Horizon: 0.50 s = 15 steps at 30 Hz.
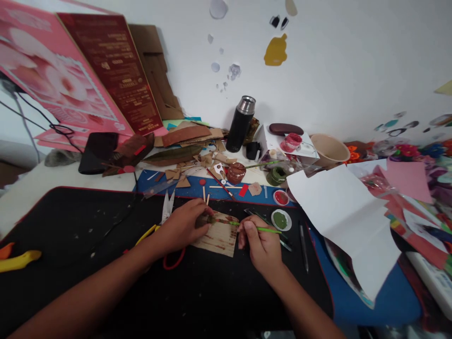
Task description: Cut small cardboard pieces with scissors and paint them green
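Observation:
My right hand (263, 242) grips a thin paintbrush with a bright green handle (270, 230), its tip pointing left. Opposite it, my left hand (189, 223) is closed, thumb and fingers pinched around a small dark brownish-green piece (211, 219) too small to name. The brush end reaches close to that piece; whether they touch I cannot tell. Beneath both lies a flat piece of cardboard (221, 240) streaked with reddish-brown paint. Scissors (167, 207) with yellow and red on their handles lie partly hidden under my left hand and forearm.
Lids of green paint (281, 219) and red paint (281, 197) sit right of the cardboard, near a pen (303, 247). Behind stand paint jars (236, 173), cardboard scraps (183, 181) and a black thermos (240, 125). White paper (348, 212) overhangs the mat's right side.

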### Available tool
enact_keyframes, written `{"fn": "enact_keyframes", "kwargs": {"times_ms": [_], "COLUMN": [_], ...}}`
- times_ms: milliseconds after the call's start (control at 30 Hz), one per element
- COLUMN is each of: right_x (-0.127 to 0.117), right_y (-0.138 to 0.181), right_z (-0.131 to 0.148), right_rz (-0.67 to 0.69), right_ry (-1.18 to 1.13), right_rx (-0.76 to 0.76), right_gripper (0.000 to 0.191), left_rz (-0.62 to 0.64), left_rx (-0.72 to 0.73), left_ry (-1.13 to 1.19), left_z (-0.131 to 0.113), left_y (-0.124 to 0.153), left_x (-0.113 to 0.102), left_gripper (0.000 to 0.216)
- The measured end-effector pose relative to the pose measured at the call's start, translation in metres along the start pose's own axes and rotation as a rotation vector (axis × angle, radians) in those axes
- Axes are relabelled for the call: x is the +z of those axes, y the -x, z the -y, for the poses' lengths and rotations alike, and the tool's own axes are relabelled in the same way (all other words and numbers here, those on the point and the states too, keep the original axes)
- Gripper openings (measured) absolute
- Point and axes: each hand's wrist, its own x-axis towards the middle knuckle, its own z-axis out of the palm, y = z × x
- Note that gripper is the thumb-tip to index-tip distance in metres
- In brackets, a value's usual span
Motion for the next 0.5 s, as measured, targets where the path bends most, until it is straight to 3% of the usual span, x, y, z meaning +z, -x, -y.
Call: {"fn": "enact_keyframes", "kwargs": {"times_ms": [233, 500], "right_x": [-0.0064, 0.0022], "right_y": [0.0024, -0.0014], "right_z": [-0.0022, 0.0001], "right_rz": [-0.048, -0.009], "right_ry": [-0.027, -0.011], "right_rx": [0.033, -0.014], "right_gripper": [0.043, 0.04], "left_rz": [0.011, 0.013], "left_rx": [0.016, 0.024], "left_ry": [0.002, -0.005], "left_z": [0.0015, 0.0003], "left_y": [0.0, 0.0], "left_x": [0.0, -0.0009], "left_gripper": [0.018, 0.02]}}
